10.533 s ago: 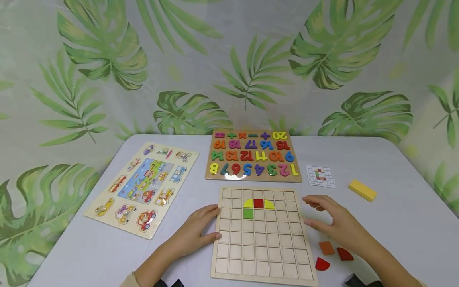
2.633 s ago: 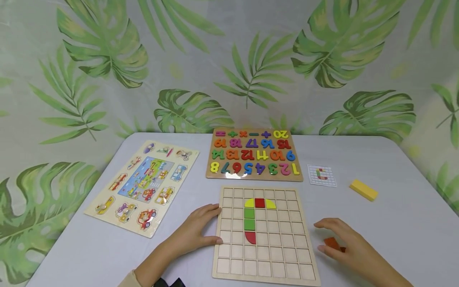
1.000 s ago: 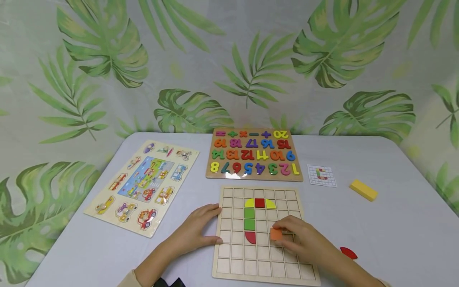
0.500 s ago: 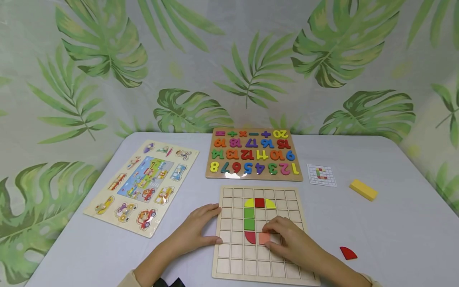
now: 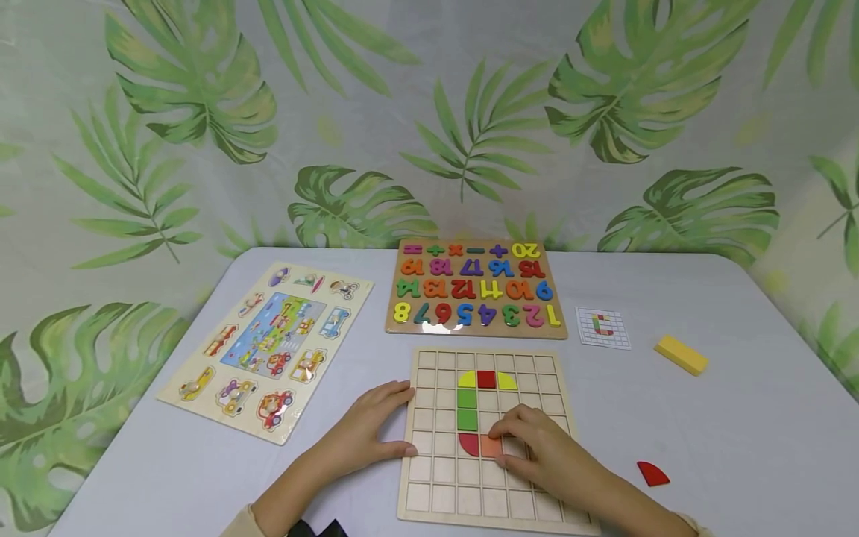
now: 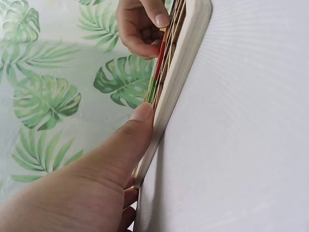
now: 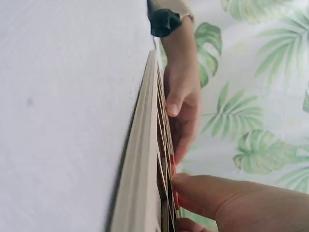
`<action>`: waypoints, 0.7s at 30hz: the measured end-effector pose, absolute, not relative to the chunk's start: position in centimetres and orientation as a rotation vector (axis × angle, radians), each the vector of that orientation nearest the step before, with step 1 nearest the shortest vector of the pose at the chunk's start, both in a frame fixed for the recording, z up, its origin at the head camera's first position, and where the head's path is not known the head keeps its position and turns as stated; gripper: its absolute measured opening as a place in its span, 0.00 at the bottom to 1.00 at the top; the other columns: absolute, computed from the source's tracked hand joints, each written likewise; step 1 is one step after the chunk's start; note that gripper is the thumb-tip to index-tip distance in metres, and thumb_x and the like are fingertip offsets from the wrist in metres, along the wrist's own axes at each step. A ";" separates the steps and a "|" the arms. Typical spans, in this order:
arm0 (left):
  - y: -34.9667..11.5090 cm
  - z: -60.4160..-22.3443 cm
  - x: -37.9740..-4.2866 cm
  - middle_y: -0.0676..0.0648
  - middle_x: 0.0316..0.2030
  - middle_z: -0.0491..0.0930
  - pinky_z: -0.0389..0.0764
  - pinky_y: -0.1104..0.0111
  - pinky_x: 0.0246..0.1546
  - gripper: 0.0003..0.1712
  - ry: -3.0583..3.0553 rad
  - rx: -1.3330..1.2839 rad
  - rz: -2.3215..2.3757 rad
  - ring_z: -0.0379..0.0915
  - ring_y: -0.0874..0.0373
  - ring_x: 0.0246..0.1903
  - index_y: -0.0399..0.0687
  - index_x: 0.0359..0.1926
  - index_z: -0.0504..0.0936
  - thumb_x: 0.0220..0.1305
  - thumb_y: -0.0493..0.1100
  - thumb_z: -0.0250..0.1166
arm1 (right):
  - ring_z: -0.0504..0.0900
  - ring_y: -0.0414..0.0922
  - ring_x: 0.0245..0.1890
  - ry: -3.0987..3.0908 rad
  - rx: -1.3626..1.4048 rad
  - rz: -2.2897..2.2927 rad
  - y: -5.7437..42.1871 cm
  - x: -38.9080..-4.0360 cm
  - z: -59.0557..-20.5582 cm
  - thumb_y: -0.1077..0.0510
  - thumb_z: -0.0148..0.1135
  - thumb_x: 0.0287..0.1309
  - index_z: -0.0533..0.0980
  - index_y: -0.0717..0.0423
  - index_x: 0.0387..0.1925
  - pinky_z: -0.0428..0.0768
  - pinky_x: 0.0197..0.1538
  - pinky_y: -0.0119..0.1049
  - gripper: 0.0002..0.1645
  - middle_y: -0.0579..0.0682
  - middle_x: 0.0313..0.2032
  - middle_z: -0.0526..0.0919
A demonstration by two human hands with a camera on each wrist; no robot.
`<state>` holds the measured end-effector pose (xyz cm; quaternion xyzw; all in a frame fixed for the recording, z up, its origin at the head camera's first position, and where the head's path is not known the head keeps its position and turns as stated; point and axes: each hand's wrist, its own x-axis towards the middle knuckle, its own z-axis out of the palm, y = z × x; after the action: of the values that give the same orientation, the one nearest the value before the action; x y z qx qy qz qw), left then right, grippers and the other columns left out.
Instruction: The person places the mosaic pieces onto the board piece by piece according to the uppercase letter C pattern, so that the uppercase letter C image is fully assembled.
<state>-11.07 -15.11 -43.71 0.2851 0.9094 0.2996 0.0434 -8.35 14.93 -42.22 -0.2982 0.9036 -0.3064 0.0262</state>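
Observation:
A wooden grid board [image 5: 436, 492] lies on the white table with coloured tiles in its cells. My right hand [image 5: 546, 455] pinches an orange square tile [image 5: 491, 446] between thumb and index finger, in the cell to the right of a red quarter-circle tile [image 5: 469, 444]. Above that run two green square tiles [image 5: 467, 409], then a red square tile [image 5: 486, 380] between two yellow quarter-circles [image 5: 506, 382]. My left hand [image 5: 365, 429] rests against the board's left edge, fingers fairly straight; in the left wrist view its thumb [image 6: 140, 116] lies along the rim.
One loose red quarter-circle [image 5: 652, 473] lies right of the board. Behind it are a small pattern card [image 5: 602, 328] and a yellow block [image 5: 681, 355]. A number puzzle [image 5: 476, 291] stands beyond the board, a vehicle puzzle [image 5: 265, 350] to the left.
From right of the board, the right hand has picked up the orange tile and brought it left to the cell beside the red quarter-circle. Earlier, a second green square and that quarter-circle joined the board.

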 end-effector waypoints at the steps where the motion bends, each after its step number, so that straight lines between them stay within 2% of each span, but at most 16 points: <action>1: -15.1 -43.7 -11.1 0.49 0.63 0.59 0.55 0.56 0.59 0.48 2.781 0.870 0.913 0.51 0.51 0.62 0.45 0.63 0.64 0.46 0.66 0.63 | 0.68 0.34 0.46 2.768 -0.897 -0.924 15.0 -8.3 -41.9 0.44 0.60 0.53 0.75 0.41 0.43 0.71 0.51 0.38 0.15 0.31 0.43 0.69; 5: -15.1 -43.7 -11.1 0.48 0.63 0.59 0.55 0.56 0.60 0.48 2.782 0.868 0.914 0.51 0.51 0.62 0.45 0.63 0.64 0.46 0.66 0.63 | 0.67 0.36 0.51 2.702 -0.818 -0.896 15.8 -8.0 -40.6 0.39 0.56 0.55 0.70 0.44 0.52 0.70 0.54 0.41 0.25 0.33 0.49 0.68; 11: -15.1 -43.7 -11.1 0.48 0.63 0.59 0.54 0.55 0.60 0.47 2.783 0.869 0.908 0.51 0.51 0.62 0.44 0.63 0.64 0.46 0.66 0.62 | 0.70 0.38 0.51 2.870 -0.877 -0.915 18.3 -7.1 -39.1 0.48 0.62 0.52 0.70 0.47 0.52 0.73 0.49 0.40 0.25 0.35 0.50 0.69; 13: -15.1 -43.8 -11.0 0.48 0.63 0.59 0.54 0.55 0.60 0.47 2.784 0.870 0.906 0.51 0.50 0.62 0.45 0.63 0.64 0.46 0.67 0.62 | 0.70 0.38 0.50 2.957 -0.853 -0.899 19.5 -6.7 -38.9 0.51 0.65 0.50 0.71 0.46 0.51 0.74 0.48 0.39 0.25 0.34 0.50 0.69; 15: -15.1 -43.8 -11.0 0.48 0.63 0.59 0.54 0.56 0.60 0.47 2.785 0.867 0.900 0.51 0.51 0.62 0.45 0.63 0.64 0.46 0.67 0.62 | 0.70 0.36 0.50 3.024 -0.833 -0.906 20.8 -6.2 -38.9 0.53 0.66 0.48 0.71 0.46 0.51 0.73 0.48 0.31 0.26 0.34 0.50 0.69; 17: -15.1 -43.8 -11.0 0.49 0.63 0.59 0.54 0.56 0.60 0.47 2.788 0.868 0.898 0.51 0.51 0.62 0.45 0.63 0.64 0.46 0.67 0.62 | 0.71 0.38 0.47 3.055 -0.804 -0.938 22.1 -5.6 -38.9 0.54 0.67 0.48 0.71 0.47 0.51 0.74 0.43 0.28 0.27 0.36 0.50 0.70; 20: -15.1 -43.8 -11.0 0.48 0.62 0.60 0.55 0.55 0.60 0.47 2.791 0.871 0.903 0.51 0.51 0.62 0.45 0.63 0.64 0.46 0.66 0.62 | 0.72 0.36 0.45 3.065 -0.681 -0.959 23.8 -4.8 -39.4 0.53 0.67 0.48 0.71 0.46 0.52 0.71 0.42 0.21 0.27 0.36 0.49 0.70; 21: -15.1 -43.8 -11.0 0.48 0.62 0.60 0.55 0.55 0.60 0.47 2.792 0.871 0.905 0.51 0.51 0.62 0.45 0.63 0.64 0.46 0.66 0.62 | 0.72 0.37 0.45 3.065 -0.638 -0.957 24.4 -4.6 -39.6 0.53 0.67 0.48 0.71 0.46 0.52 0.72 0.41 0.22 0.27 0.36 0.48 0.70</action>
<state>-11.05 -15.10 -43.80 0.2843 0.9112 0.2955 0.0400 -4.59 24.36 -39.56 -0.1943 0.9343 -0.2915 -0.0661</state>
